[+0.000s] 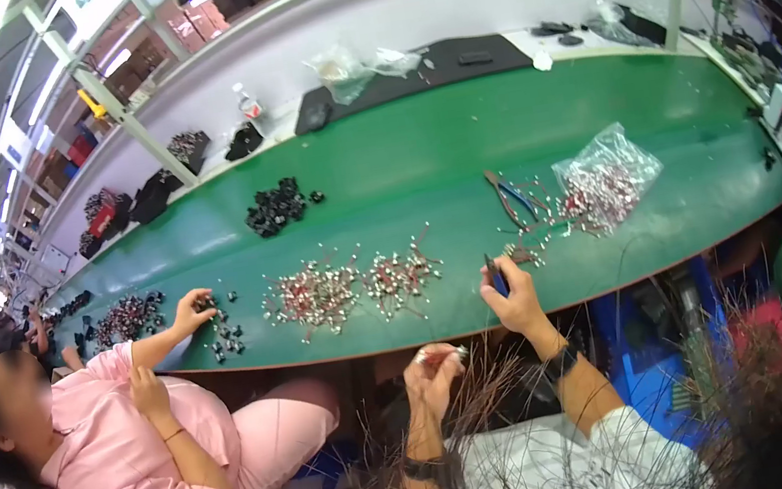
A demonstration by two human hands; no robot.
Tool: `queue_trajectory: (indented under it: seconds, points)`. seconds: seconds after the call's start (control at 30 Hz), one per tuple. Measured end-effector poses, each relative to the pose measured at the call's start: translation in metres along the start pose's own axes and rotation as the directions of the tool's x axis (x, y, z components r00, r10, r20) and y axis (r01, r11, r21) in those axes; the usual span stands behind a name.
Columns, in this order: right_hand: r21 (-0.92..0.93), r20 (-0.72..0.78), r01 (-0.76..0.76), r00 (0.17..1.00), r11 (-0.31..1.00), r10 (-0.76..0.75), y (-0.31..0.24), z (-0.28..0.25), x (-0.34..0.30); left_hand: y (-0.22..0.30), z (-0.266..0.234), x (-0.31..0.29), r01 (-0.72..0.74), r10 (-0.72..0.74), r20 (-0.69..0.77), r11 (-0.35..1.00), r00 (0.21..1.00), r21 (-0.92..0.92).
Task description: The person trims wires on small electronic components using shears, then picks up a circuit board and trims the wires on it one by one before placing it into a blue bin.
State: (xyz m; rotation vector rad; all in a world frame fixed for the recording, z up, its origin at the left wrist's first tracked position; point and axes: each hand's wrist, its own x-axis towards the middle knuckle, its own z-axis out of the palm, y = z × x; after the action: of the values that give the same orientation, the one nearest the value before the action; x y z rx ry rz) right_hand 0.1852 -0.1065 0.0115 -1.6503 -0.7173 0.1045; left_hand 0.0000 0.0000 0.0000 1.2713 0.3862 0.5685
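Gripping a dark tool [497, 275] in my right hand [519, 301], I pinch a small wired part [461, 351] between the fingers of my left hand [433, 372], lower and to the left of that grip, on the near side of the green table [418, 154]. Beyond the right grip lie pliers [512, 200] and a clear bag [639, 157]; two heaps of wired parts [316, 296] spread to its left.
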Motion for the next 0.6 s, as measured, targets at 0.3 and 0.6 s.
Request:
queue_trajectory:
  seconds: [0.3, 0.6]
  points:
    - [-0.125, 0.076, 0.188, 0.981, 0.974, -0.18, -0.012, -0.002, 0.009, -0.006, -0.009, 0.023, -0.085, 0.06, -0.129, 0.976, 0.99, -0.201]
    - [0.018, 0.613, 0.02, 0.79, 1.0, -0.027, -0.053, 0.012, 0.086, 0.026, -0.05, 0.101, -0.354, 0.4, -0.323, 0.915, 0.858, 0.192]
